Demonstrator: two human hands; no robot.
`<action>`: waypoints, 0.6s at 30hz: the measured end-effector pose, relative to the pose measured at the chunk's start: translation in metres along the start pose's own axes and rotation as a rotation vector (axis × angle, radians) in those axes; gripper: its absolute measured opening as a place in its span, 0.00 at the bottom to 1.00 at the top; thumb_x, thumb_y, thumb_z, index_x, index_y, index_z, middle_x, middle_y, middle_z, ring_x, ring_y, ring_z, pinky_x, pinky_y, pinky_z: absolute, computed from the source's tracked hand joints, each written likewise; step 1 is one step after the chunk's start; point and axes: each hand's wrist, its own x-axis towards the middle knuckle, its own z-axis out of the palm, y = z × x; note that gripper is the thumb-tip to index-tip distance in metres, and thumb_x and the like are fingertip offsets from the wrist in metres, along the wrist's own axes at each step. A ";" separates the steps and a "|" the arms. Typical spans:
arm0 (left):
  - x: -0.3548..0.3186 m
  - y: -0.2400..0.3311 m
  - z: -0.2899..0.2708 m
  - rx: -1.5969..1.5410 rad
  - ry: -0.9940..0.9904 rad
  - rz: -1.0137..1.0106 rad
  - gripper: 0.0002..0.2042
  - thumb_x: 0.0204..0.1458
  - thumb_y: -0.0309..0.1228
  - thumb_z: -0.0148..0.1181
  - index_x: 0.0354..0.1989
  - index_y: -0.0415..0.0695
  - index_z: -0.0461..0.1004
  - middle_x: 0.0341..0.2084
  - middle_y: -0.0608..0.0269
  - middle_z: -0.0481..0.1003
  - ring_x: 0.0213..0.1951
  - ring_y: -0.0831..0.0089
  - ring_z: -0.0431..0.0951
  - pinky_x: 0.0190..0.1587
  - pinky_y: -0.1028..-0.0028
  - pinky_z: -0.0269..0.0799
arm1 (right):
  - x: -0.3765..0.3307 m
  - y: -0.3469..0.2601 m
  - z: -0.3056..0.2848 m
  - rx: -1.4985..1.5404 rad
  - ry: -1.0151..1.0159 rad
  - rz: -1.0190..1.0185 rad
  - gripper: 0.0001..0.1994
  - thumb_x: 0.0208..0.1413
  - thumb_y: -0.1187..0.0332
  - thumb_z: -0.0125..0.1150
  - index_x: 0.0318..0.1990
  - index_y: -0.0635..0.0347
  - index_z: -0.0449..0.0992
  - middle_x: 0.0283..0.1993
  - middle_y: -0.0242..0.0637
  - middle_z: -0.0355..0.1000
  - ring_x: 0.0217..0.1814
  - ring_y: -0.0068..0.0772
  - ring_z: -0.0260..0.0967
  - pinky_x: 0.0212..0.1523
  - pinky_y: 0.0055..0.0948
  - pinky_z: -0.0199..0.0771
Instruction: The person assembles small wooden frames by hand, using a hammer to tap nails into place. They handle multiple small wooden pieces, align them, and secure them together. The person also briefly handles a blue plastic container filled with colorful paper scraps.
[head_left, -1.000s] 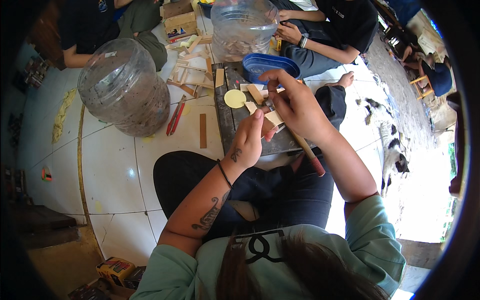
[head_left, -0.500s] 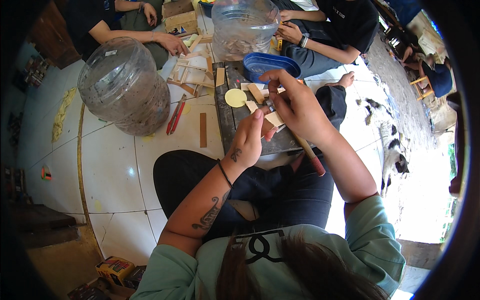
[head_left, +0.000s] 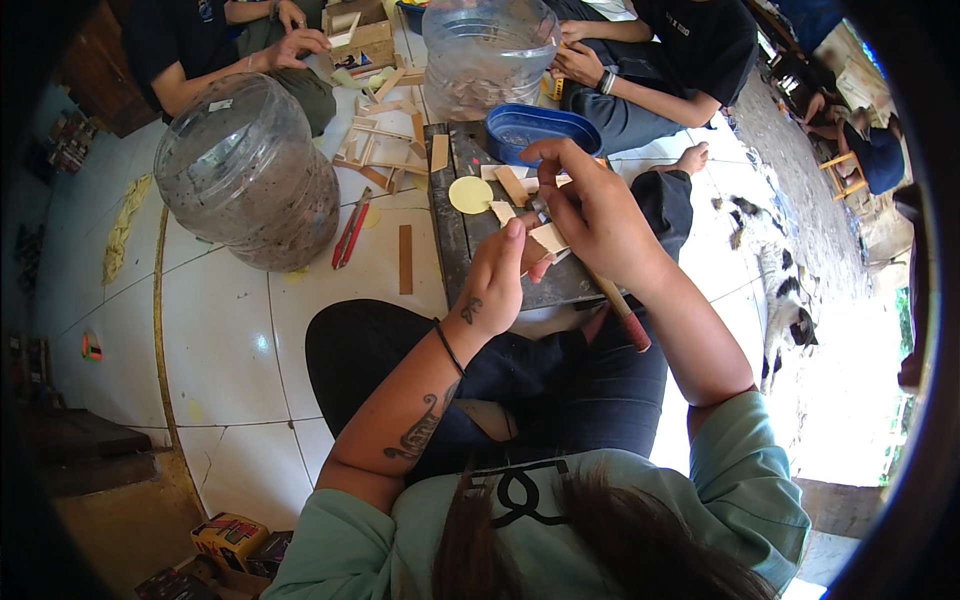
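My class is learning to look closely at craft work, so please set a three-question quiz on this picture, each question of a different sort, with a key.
1. True or false: the left hand rests on the dark board.
2. Which colour is the round disc on the board? A) yellow B) green C) black
3. Fill in: a tool with a red handle is held in the ___ hand.

Key
1. True: it presses small wooden pieces there.
2. A
3. right
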 end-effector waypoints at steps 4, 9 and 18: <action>0.000 0.001 0.001 -0.002 0.000 -0.002 0.30 0.64 0.46 0.27 0.46 0.29 0.69 0.18 0.69 0.68 0.22 0.81 0.64 0.30 0.80 0.62 | 0.000 0.000 0.001 0.002 0.007 0.004 0.18 0.52 0.86 0.45 0.50 0.63 0.63 0.34 0.38 0.63 0.33 0.28 0.68 0.36 0.26 0.73; 0.000 0.000 0.001 -0.014 0.011 -0.020 0.30 0.64 0.47 0.26 0.44 0.29 0.69 0.17 0.70 0.66 0.22 0.81 0.64 0.30 0.80 0.61 | 0.000 0.000 0.002 0.048 0.039 0.001 0.15 0.53 0.83 0.47 0.49 0.61 0.64 0.32 0.43 0.65 0.33 0.40 0.69 0.35 0.32 0.70; 0.002 0.000 0.000 0.000 -0.014 -0.008 0.30 0.64 0.47 0.26 0.44 0.30 0.69 0.17 0.69 0.65 0.22 0.80 0.63 0.30 0.79 0.60 | -0.001 -0.001 0.000 -0.005 0.007 0.012 0.18 0.52 0.85 0.45 0.51 0.62 0.62 0.34 0.39 0.64 0.35 0.29 0.68 0.37 0.27 0.73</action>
